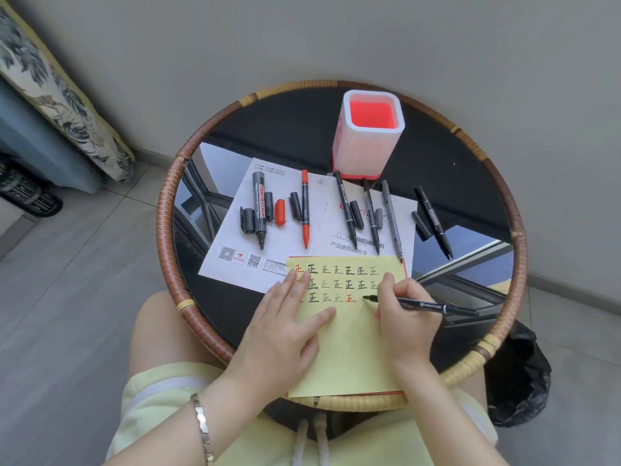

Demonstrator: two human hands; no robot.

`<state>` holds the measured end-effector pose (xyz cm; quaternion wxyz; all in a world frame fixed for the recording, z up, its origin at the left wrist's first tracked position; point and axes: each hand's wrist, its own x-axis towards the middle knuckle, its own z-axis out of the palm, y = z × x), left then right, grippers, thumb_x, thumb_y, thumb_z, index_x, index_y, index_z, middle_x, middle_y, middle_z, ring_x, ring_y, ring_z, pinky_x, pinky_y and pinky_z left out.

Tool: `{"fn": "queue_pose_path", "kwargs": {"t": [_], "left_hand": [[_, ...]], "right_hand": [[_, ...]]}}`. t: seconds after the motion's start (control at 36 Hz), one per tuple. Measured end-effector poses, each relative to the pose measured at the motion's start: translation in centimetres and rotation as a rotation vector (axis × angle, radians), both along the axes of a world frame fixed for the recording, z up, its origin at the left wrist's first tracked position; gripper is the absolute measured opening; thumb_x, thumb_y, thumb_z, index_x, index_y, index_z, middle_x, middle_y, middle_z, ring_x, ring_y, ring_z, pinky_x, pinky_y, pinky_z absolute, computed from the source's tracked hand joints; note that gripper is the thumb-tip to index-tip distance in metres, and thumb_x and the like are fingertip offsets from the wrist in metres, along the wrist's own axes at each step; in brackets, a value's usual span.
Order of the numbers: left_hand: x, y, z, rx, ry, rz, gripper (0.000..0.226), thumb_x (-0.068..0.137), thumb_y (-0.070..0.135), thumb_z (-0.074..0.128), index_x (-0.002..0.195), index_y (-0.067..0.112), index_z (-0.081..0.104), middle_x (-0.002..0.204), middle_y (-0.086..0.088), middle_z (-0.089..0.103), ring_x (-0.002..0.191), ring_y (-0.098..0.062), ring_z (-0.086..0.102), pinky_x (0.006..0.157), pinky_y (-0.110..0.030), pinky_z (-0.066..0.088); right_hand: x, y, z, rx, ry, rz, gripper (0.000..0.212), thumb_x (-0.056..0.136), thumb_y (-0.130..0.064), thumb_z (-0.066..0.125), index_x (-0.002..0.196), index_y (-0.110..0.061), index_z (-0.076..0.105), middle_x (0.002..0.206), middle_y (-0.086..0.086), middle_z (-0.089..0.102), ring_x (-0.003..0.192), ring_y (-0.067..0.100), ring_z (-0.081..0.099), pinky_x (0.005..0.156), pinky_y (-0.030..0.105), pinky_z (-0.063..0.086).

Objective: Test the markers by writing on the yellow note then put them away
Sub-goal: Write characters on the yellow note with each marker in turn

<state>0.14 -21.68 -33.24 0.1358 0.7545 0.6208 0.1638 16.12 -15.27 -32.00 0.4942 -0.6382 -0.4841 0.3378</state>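
Grey floor tiles surround a round black glass desk with a woven rattan rim (168, 210). At its near edge a yellow paper note (349, 351) is pressed flat by the left hand (285, 331), fingers (295, 284) straight. A thin black marker (433, 307) is pinched by the curled fingers of the right hand (403, 317), its tip touching the note's third row, just right of a red mark. Two rows are filled; testing is judged nearly done. Six uncapped markers (259, 206) are laid on and beside a white printed sheet (235, 243), loose caps (280, 211) between them. A square white-and-red pen holder (366, 142) stands empty behind; putting away is not yet begun.
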Motion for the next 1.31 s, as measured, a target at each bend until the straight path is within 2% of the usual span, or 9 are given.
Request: {"fn": "queue_pose_path", "kwargs": {"t": [0.17, 0.28, 0.56, 0.61, 0.69, 0.83, 1.03, 1.17, 1.31], "left_hand": [[0.1, 0.0, 0.0, 0.007, 0.0, -0.001, 0.038, 0.08, 0.026, 0.043, 0.11, 0.027, 0.066, 0.134, -0.023, 0.049, 0.127, -0.038, 0.043, 0.107, -0.041, 0.024], [0.1, 0.0, 0.1, 0.013, -0.009, 0.002, 0.038, 0.079, 0.025, 0.043, 0.109, 0.026, 0.067, 0.133, -0.023, 0.05, 0.126, -0.039, 0.044, 0.107, -0.041, 0.024], [0.2, 0.0, 0.2, 0.005, -0.003, 0.002, 0.038, 0.08, 0.027, 0.043, 0.11, 0.028, 0.066, 0.134, -0.023, 0.049, 0.127, -0.038, 0.043, 0.107, -0.04, 0.023], [0.1, 0.0, 0.2, 0.003, -0.003, 0.0, 0.038, 0.08, 0.027, 0.043, 0.11, 0.028, 0.066, 0.134, -0.023, 0.049, 0.128, -0.038, 0.043, 0.108, -0.04, 0.023], [0.1, 0.0, 0.1, 0.0, -0.002, -0.001, 0.038, 0.081, 0.027, 0.043, 0.111, 0.028, 0.066, 0.135, -0.023, 0.048, 0.129, -0.038, 0.041, 0.108, -0.04, 0.023], [0.1, 0.0, 0.1, 0.002, -0.009, 0.0, 0.038, 0.08, 0.026, 0.043, 0.111, 0.027, 0.066, 0.135, -0.023, 0.048, 0.129, -0.038, 0.041, 0.108, -0.041, 0.023], [0.1, 0.1, -0.3, 0.003, -0.018, 0.002, 0.038, 0.079, 0.025, 0.044, 0.111, 0.027, 0.065, 0.135, -0.023, 0.048, 0.129, -0.038, 0.041, 0.106, -0.042, 0.025], [0.1, 0.1, -0.3, 0.002, -0.015, 0.001, 0.037, 0.08, 0.026, 0.044, 0.111, 0.028, 0.064, 0.136, -0.023, 0.048, 0.13, -0.036, 0.038, 0.107, -0.042, 0.024], [0.1, 0.1, -0.1, -0.013, -0.002, 0.004, 0.038, 0.08, 0.026, 0.043, 0.111, 0.027, 0.065, 0.136, -0.023, 0.047, 0.13, -0.038, 0.04, 0.109, -0.04, 0.021]], "right_hand": [[0.4, 0.0, -0.6, 0.02, -0.013, 0.014, 0.04, 0.085, -0.005, 0.058, 0.048, 0.003, 0.046, 0.038, -0.003, 0.048, 0.042, 0.009, 0.044, 0.049, 0.014, 0.036], [0.4, 0.1, -1.1, 0.021, -0.016, 0.034, 0.04, 0.085, -0.006, 0.058, 0.048, 0.002, 0.046, 0.039, -0.006, 0.052, 0.042, 0.008, 0.045, 0.049, 0.015, 0.037], [0.5, 0.1, -1.2, 0.052, -0.048, 0.078, 0.038, 0.084, -0.002, 0.059, 0.048, 0.002, 0.047, 0.04, -0.003, 0.05, 0.044, 0.01, 0.046, 0.05, 0.015, 0.037], [0.4, 0.1, -1.1, 0.054, -0.059, 0.091, 0.038, 0.084, -0.002, 0.059, 0.049, 0.003, 0.047, 0.043, 0.006, 0.051, 0.045, 0.011, 0.046, 0.05, 0.016, 0.037], [0.1, 0.1, -0.9, 0.063, -0.062, 0.094, 0.039, 0.081, -0.015, 0.059, 0.049, 0.004, 0.046, 0.045, 0.018, 0.051, 0.044, 0.015, 0.044, 0.049, 0.023, 0.038], [0.2, 0.2, -1.1, 0.053, -0.073, 0.024, 0.049, 0.072, -0.039, 0.049, 0.052, 0.005, 0.044, 0.049, 0.027, 0.05, 0.049, 0.036, 0.047, 0.049, 0.036, 0.037], [0.4, 0.2, -1.1, 0.036, -0.047, 0.043, 0.039, 0.083, -0.009, 0.058, 0.049, 0.003, 0.044, 0.042, 0.007, 0.05, 0.043, 0.012, 0.045, 0.048, 0.017, 0.036], [0.2, 0.1, -0.9, 0.039, -0.035, 0.05, 0.038, 0.074, -0.017, 0.053, 0.051, 0.01, 0.041, 0.047, 0.029, 0.048, 0.044, 0.02, 0.04, 0.048, 0.021, 0.034], [0.2, 0.1, -1.0, 0.058, -0.05, 0.044, 0.039, 0.073, -0.017, 0.053, 0.049, 0.011, 0.041, 0.046, 0.03, 0.046, 0.044, 0.019, 0.038, 0.047, 0.02, 0.032]]}}
